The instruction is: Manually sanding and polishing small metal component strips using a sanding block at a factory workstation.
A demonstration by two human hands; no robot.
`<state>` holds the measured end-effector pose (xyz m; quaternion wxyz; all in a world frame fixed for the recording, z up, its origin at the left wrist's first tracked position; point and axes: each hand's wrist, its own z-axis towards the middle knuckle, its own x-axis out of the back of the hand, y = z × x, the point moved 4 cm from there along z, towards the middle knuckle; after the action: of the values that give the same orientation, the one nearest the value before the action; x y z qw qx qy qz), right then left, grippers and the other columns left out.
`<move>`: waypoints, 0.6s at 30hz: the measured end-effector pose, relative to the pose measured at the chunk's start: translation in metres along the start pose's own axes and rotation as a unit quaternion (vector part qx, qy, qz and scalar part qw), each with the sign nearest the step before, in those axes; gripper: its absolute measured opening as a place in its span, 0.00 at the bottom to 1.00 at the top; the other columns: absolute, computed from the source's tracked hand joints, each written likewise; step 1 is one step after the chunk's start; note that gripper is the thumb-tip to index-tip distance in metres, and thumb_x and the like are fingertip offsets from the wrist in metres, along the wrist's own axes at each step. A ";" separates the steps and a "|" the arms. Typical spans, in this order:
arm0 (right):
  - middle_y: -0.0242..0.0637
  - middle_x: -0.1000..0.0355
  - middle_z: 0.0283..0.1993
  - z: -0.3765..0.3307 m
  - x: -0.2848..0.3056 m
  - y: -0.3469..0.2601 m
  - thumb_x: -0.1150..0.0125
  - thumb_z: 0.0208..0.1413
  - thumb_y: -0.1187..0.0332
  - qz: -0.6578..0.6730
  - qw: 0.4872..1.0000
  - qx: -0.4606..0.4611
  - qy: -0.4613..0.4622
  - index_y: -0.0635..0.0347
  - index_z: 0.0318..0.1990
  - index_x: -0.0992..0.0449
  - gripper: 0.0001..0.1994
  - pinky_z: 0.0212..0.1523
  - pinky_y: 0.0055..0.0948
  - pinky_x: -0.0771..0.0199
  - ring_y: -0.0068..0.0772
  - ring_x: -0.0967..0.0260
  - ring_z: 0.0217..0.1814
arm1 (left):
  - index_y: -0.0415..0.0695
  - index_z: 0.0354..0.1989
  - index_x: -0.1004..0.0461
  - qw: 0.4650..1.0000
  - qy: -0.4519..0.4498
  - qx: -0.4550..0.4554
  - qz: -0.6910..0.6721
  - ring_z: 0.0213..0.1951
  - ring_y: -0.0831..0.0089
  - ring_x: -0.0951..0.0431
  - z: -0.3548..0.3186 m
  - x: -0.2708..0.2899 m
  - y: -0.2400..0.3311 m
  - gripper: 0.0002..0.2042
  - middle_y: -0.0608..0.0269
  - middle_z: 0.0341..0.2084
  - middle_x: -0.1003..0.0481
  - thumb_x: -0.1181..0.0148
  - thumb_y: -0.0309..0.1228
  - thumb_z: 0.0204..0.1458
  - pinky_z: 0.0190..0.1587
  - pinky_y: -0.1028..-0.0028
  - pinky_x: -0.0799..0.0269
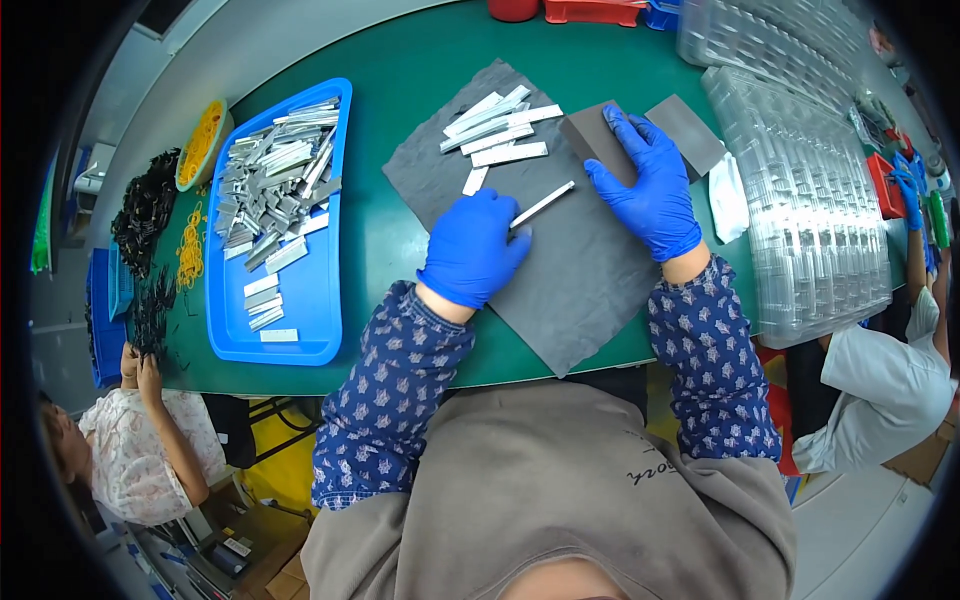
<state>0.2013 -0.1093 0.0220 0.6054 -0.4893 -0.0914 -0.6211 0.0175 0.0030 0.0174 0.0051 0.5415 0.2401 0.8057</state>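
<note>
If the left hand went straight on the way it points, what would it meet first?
Most likely the loose metal strips on the dark sheet, just ahead of the left hand. Its height above the sheet is unclear, so it might pass over them.

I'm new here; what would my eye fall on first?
Probably the blue-gloved left hand, mid-picture, holding a slim silvery strip, and the right hand resting on a dark block. To their left, a bright blue tray carries heaped silvery pieces. Clear plastic trays gleam at the right.
</note>
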 end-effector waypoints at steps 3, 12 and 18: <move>0.54 0.33 0.55 0.001 0.002 -0.001 0.32 0.46 0.60 -0.017 1.000 -0.004 0.016 0.50 0.62 0.32 0.32 0.58 0.41 0.34 0.54 0.34 0.55 | 0.43 0.28 0.25 0.999 -0.003 0.036 -0.029 0.28 0.58 0.26 -0.008 0.004 -0.006 0.07 0.57 0.24 0.28 0.37 0.34 0.47 0.31 0.63 0.30; 0.55 0.34 0.57 -0.008 -0.012 -0.048 0.33 0.43 0.58 -0.088 0.987 0.110 -0.076 0.43 0.60 0.29 0.31 0.52 0.44 0.31 0.55 0.32 0.52 | 0.45 0.23 0.28 0.996 0.009 0.052 -0.076 0.28 0.55 0.27 -0.009 0.000 -0.008 0.08 0.56 0.23 0.30 0.39 0.34 0.47 0.32 0.60 0.31; 0.55 0.32 0.55 0.000 0.005 -0.028 0.32 0.43 0.58 -0.069 0.996 0.057 0.012 0.44 0.58 0.28 0.30 0.51 0.46 0.31 0.56 0.33 0.51 | 0.45 0.23 0.28 0.991 -0.017 0.085 -0.102 0.29 0.56 0.27 -0.010 -0.002 -0.009 0.07 0.56 0.24 0.30 0.39 0.33 0.47 0.32 0.59 0.31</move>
<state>0.1792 -0.1052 0.0387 0.5892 -0.4388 -0.1529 -0.6610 0.0075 0.0071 0.0089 0.0449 0.5264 0.3614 0.7683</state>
